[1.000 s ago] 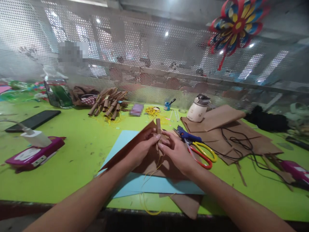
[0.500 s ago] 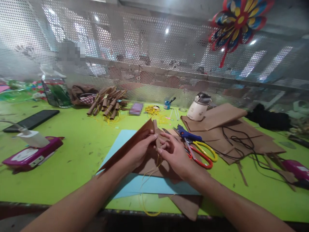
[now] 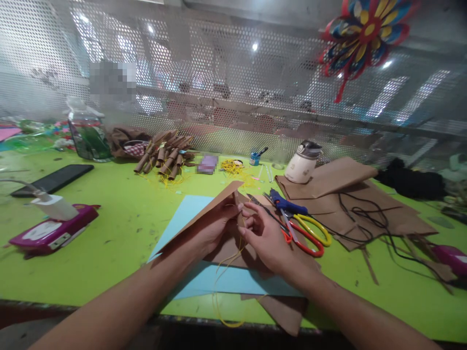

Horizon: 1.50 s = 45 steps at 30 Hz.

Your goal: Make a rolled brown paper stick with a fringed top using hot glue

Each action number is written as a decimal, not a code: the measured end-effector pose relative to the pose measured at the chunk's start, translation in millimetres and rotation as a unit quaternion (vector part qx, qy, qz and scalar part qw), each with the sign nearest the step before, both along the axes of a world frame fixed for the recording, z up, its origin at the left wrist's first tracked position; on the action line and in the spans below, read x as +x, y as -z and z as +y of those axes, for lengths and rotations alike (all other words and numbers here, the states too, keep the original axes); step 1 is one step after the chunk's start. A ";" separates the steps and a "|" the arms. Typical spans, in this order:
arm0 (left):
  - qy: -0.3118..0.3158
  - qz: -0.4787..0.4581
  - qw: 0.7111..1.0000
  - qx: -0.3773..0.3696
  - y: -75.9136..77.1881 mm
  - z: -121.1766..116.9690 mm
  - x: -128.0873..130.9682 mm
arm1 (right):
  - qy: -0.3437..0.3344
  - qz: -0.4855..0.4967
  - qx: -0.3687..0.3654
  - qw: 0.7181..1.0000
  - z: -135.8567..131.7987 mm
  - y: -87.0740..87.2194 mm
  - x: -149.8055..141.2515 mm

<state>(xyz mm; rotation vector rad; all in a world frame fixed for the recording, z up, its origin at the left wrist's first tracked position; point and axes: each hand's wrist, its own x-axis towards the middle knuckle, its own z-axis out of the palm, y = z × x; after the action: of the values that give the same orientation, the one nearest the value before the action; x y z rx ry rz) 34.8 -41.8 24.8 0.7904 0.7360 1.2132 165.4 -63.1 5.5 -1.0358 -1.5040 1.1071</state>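
Note:
My left hand point(image 3: 219, 221) is closed on a folded sheet of brown paper point(image 3: 206, 206), whose flap slants up over the wrist. A narrow rolled or folded strip of this paper stands between my two hands. With thumb and fingers bent together, my right hand point(image 3: 265, 237) pinches at the strip's lower part, where a thin yellow string point(image 3: 216, 296) comes out. The string loops down past the table's front edge. Exactly how it runs around the paper is hidden by my fingers. Light blue sheets point(image 3: 193, 281) lie beneath the brown paper.
Right of my hands lie scissors with red and yellow handles point(image 3: 321, 233) and a blue glue gun point(image 3: 288, 204). A cream bottle point(image 3: 302, 167) stands beside brown paper sheets point(image 3: 386, 218). Paper rolls point(image 3: 170, 158) are piled behind. A purple power strip point(image 3: 54, 233) and phone point(image 3: 54, 180) are left.
The brown paper's flap has tipped over and now shows a lighter face. My right fingers have shifted slightly on the strip and string. The whole view has moved a little.

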 end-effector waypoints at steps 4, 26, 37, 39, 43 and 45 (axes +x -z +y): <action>-0.016 -0.001 1.000 0.009 9.1 4.3 -1.9 | -0.001 -0.011 0.028 1.000 -0.3 2.7 -0.7; 0.016 -0.019 0.997 -0.068 6.0 4.7 -7.6 | -0.005 -0.103 0.131 0.986 -6.1 2.0 2.7; 0.012 0.004 0.997 -0.077 1.3 4.7 -8.7 | 0.005 -0.074 0.103 0.992 -2.7 10.2 3.9; 0.023 0.001 0.995 -0.101 3.1 5.4 -8.7 | -0.007 -0.078 0.114 0.990 -5.1 5.5 4.6; -0.007 -0.033 0.995 -0.091 3.1 5.8 -8.6 | -0.016 -0.132 0.148 0.980 -12.0 -10.0 6.9; -0.011 -0.042 0.996 -0.082 2.7 5.8 -8.8 | -0.019 -0.155 0.161 0.974 -14.4 -15.5 7.5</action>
<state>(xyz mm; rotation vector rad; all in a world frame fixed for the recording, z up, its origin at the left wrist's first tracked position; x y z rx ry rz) 26.1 -36.0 22.1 0.5936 0.7662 1.1830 172.9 -77.5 21.0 -0.9847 -1.8864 0.7124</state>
